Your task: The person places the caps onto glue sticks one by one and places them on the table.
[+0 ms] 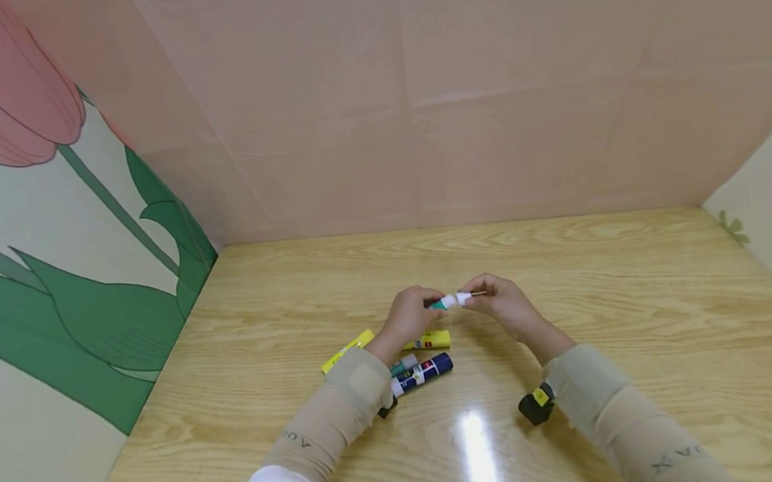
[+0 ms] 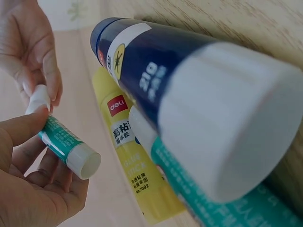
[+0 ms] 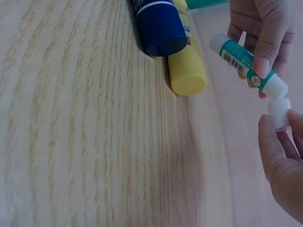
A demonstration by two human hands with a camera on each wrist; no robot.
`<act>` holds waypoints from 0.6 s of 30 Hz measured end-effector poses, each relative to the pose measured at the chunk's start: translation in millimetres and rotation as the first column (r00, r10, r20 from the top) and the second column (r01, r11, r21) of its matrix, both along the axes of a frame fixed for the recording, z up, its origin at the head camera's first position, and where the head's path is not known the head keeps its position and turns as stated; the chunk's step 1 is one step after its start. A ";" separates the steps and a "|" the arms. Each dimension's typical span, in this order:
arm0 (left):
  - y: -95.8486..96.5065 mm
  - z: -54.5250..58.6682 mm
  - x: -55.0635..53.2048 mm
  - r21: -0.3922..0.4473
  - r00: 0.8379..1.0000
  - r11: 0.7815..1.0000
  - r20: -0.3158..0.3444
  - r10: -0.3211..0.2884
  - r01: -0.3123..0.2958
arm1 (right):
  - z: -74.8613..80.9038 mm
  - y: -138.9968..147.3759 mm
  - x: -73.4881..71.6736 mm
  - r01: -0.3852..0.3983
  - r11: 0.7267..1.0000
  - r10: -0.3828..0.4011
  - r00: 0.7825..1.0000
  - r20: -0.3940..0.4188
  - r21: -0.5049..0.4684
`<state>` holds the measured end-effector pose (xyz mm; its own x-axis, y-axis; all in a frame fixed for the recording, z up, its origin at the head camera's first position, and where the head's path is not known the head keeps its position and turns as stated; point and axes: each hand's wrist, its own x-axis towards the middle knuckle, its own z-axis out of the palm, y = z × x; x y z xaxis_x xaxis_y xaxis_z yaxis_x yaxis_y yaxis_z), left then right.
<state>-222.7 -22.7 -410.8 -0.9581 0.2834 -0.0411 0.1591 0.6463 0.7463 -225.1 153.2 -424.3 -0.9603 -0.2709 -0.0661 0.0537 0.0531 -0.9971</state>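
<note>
My left hand grips a teal glue stick with white ends, its thumb along the label. A white cap is pinched between the thumb and fingers of my right hand. Cap and glue stick meet nearly end to end, at a slight angle in the right wrist view. Both hands are raised over the table. Below my left wrist lie a navy glue stick, a second teal glue stick and a yellow glue stick. The left forearm partly covers them.
Another yellow glue stick lies left of my left wrist. A black wrist camera hangs under the right sleeve. The wooden table runs back to a pink wall covering, with a flower-patterned panel on the left.
</note>
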 end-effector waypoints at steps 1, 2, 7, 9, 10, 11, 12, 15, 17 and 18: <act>0.2 0.0 0.1 -0.001 1.000 1.000 -0.003 -0.002 0.002 | 0.0 0.1 0.2 -0.004 1.000 0.004 1.000 0.001 -0.001; 0.4 -0.1 0.0 -0.004 1.000 1.000 -0.008 -0.006 0.006 | 0.4 0.2 0.4 -0.009 1.000 0.009 1.000 0.001 0.001; 0.5 -0.7 -1.1 -0.023 0.999 1.000 -0.033 -0.022 0.021 | 0.6 1.0 0.1 -0.031 0.999 0.031 0.999 -0.009 0.008; 0.4 -0.4 -1.3 -0.030 0.999 0.999 -0.036 -0.027 0.026 | 0.9 1.4 -0.2 -0.034 0.999 0.034 0.999 -0.012 0.004; 0.3 -0.3 -1.3 -0.030 0.999 0.999 -0.035 -0.028 0.027 | 1.0 1.7 -0.3 -0.036 0.999 0.036 0.999 -0.012 0.001; 0.2 -0.3 -1.4 -0.034 0.999 0.999 -0.035 -0.030 0.029 | 1.3 2.0 -0.3 -0.040 0.999 0.040 0.999 -0.014 0.000; 0.2 -0.1 -1.3 -0.033 0.999 0.999 -0.036 -0.032 0.031 | 1.4 2.3 -0.5 -0.042 0.999 0.042 0.999 -0.013 0.000; -0.3 0.0 -1.3 -0.032 0.999 0.999 -0.040 -0.036 0.034 | 2.2 2.9 -0.3 -0.052 0.999 0.052 0.999 -0.006 -0.007; -0.6 0.1 -1.0 -0.036 0.999 0.999 -0.037 -0.039 0.037 | 2.6 3.4 0.0 -0.065 0.998 0.065 0.998 0.001 -0.010; -0.8 0.1 -0.8 -0.037 0.999 0.999 -0.034 -0.039 0.038 | 2.7 3.4 0.2 -0.067 0.998 0.068 0.998 0.006 -0.011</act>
